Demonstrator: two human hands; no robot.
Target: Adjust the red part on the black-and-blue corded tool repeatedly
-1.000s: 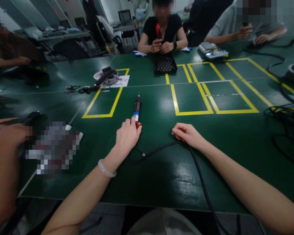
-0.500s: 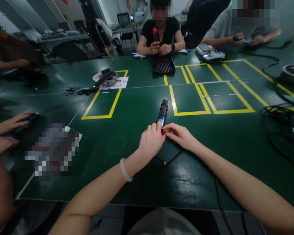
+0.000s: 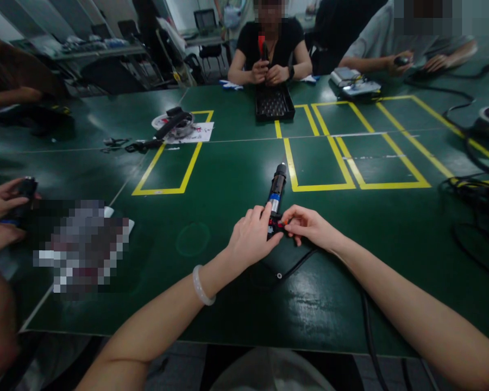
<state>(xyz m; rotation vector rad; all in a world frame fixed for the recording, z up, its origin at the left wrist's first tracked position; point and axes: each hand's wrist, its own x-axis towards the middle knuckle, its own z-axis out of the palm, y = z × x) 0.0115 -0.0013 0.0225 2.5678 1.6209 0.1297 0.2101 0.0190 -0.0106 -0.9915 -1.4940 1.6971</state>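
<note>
Green counter (image 3: pixel 248 317) in a workroom, marked with yellow tape outlines (image 3: pixel 323 188); at the far side a seated co-worker (image 3: pixel 284 43) holds a red-topped tool (image 3: pixel 262 44) above a black tray (image 3: pixel 275 117). In the foreground, a black cylindrical driver (image 3: pixel 276 190) with blue and silver bands lies between the wearer's hands, nose pointing away; whether it rests on the counter or is slightly lifted cannot be told. The left hand (image 3: pixel 250 234) covers its rear part, fingers (image 3: pixel 259 212) half-curled against the body, thumb apart on the near side; how firmly they press is hidden. The right hand (image 3: pixel 309 225) appears to close thumb and forefinger in a narrow pinch on a small orange-red piece (image 3: pixel 283 223) at the driver's rear. A black cable (image 3: pixel 301 262) lies just nearer the wearer. For sound handling, the left hand is best treated as the clamp, stopping the rounded body from rolling, while the right works with fingertip force only; sideways pressure would likely twist the driver, and the cable should lie slack, clear of both wrists
</note>
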